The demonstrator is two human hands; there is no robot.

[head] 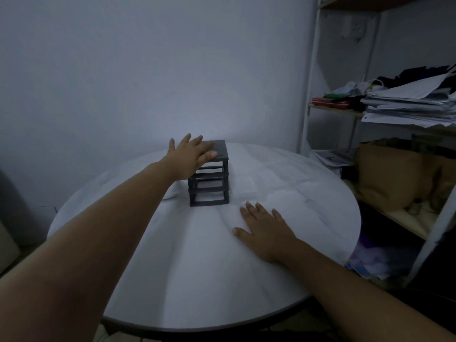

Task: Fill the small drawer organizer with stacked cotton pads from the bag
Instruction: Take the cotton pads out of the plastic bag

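My left hand (191,156) lies with fingers straight and spread on top of the black drawer organizer (209,187), which stands far and central on the round white tabletop (197,267), while my right hand (262,230) rests flat, fingers wide and holding nothing, near-right of it.

The drawer organizer (209,183) near the far edge of the table (197,267) looks like dark matt plastic. The table top is smooth, pale and faintly veined. The shelf frame (308,95) looks like white-painted metal, with pale wood boards (407,219) bearing loose paper sheets (407,104) and a creased brown paper bag (389,178).
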